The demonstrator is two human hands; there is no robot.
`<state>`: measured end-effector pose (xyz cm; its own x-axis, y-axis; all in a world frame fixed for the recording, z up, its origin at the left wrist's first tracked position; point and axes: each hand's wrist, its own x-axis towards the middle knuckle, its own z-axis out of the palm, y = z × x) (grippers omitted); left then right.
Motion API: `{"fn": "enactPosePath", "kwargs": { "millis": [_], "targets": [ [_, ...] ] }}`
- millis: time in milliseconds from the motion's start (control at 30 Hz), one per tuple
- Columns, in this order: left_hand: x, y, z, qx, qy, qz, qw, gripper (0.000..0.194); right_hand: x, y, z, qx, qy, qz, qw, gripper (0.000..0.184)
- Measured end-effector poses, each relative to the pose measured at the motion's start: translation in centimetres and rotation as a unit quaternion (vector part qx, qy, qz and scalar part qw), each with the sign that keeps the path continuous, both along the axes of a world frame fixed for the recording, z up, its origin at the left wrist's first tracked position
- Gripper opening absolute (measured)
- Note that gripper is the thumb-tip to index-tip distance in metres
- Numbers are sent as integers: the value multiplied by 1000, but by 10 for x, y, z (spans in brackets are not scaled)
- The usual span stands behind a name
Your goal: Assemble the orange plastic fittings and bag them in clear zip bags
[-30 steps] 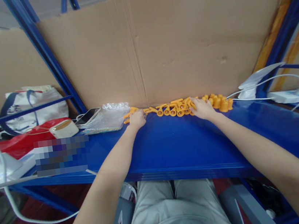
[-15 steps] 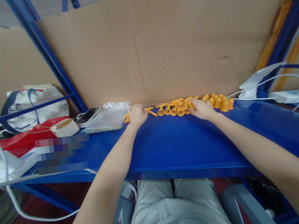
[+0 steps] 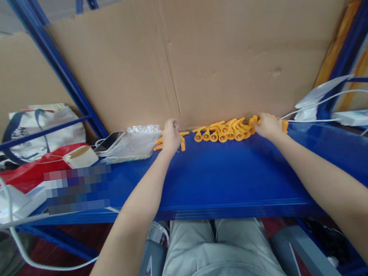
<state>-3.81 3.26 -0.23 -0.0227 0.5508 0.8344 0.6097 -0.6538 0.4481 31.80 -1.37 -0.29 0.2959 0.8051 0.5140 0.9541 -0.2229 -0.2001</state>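
Head view: a blue worktop point(image 3: 216, 179) is backed by a tall cardboard sheet point(image 3: 227, 51), framed on both sides by blue metal posts point(image 3: 55, 64). Along its rear edge, orange flared pieces point(image 3: 223, 138) are laid in a packed row between the two hands, most open ends turned toward the wearer. The left hand point(image 3: 171, 139) is held with fingers curled, small orange sticks point(image 3: 182, 144) lying around it; whether anything is pinched in its grip cannot be told. The right hand point(image 3: 268, 126) is placed at the row's right end, over more orange pieces point(image 3: 284, 125); its fingertips are partly hidden, so its grip cannot be told either. To the left, a clear plastic packet point(image 3: 133, 143), a phone point(image 3: 111, 141), a red bag point(image 3: 39, 168) and a white cloth bag point(image 3: 57, 130) are seen. Below, reddish flooring point(image 3: 54, 245) is shown.
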Motion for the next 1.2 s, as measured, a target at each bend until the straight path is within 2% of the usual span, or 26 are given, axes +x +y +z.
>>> {"fn": "enactPosePath", "kwargs": {
  "millis": [100, 233, 367, 500, 533, 667, 767, 833, 900, 1033, 1100, 1200],
  "targets": [
    [7, -3, 0, -15, -29, -13, 999, 23, 12, -2, -4, -29, -3, -9, 1000, 51],
    [16, -8, 0, -84, -37, -27, 995, 24, 19, -4, -10, -63, -15, 13, 998, 51],
    [21, -10, -1, -145, -38, -64, 987, 24, 21, 2, -12, -42, -18, -2, 999, 48],
    [22, -10, -2, -217, -7, -105, 970, 3, 21, 6, -10, -28, -41, -7, 999, 40],
    [22, -11, -2, -239, 9, -109, 965, 5, 20, 6, -9, -32, -45, -9, 998, 39],
    [24, -20, -2, -327, 46, -136, 934, 36, 16, 2, -1, -40, -40, -29, 998, 39],
    [26, -25, -2, -354, 54, -156, 920, 46, 13, 1, 6, -47, -16, -37, 998, 47],
    [25, -25, -3, -364, 80, -149, 916, 44, 14, 3, 9, -80, -4, -31, 996, 48],
    [23, -24, -4, -361, 129, -136, 914, 36, 16, 6, 8, -136, -1, -8, 991, 42],
    [20, -20, -6, -312, 244, -111, 911, 16, 23, 11, 4, -231, -11, 69, 971, 29],
    [20, -19, -7, -291, 275, -90, 912, 15, 24, 10, 4, -244, -12, 56, 968, 28],
    [21, -18, -8, -232, 298, -49, 925, 15, 16, 2, 12, -206, -41, -6, 978, 36]
  ]
}}
